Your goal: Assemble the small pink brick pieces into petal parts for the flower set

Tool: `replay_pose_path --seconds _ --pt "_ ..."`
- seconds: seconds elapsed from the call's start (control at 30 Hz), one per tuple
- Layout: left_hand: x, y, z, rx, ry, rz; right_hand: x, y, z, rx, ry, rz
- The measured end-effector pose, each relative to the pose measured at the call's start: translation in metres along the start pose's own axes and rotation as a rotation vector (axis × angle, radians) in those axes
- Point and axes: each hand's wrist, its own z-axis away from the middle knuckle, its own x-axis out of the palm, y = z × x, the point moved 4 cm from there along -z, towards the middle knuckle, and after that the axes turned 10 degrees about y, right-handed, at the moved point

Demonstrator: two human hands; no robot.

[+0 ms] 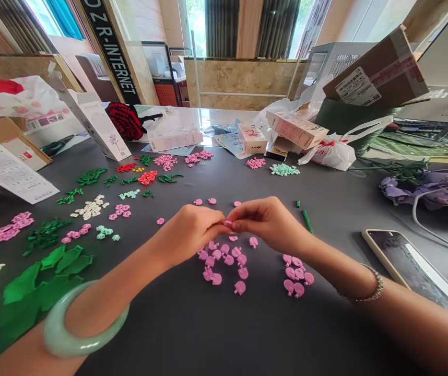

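A small pink plastic piece (227, 223) is pinched by the nearly closed fingertips of the left hand (193, 230) and right hand (268, 222), above the middle of the smooth dark-grey table (192, 334). Fitting or adjusting seems in hand; next, a steady pinch seems called for. The piece is mostly hidden by fingers; the table's near edge is cut off.

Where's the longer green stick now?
Head view, right of centre: the longer green stick lies on the dark table just outside the right hand, near a shorter green piece.

pink piece (227, 223) mostly hidden, phone (423, 269) cut off
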Motion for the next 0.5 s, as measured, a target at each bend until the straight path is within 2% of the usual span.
replay_pose_path --seconds 0.17,0.33,0.43,0.5 --pt "0.004 -0.004 0.001 -0.021 -0.086 -0.036 0.000 0.000 0.002 0.068 -0.074 0.030" --pt "0.000 -0.001 0.001 -0.035 -0.094 -0.030 0.001 -0.003 0.005 0.062 -0.069 0.040" --pt "-0.009 -0.003 -0.002 -0.068 -0.099 0.008 0.002 -0.004 0.005 0.051 -0.051 0.098" --pt "-0.021 -0.009 -0.005 -0.127 -0.067 -0.004 0.000 -0.004 0.005 0.033 -0.013 0.189"
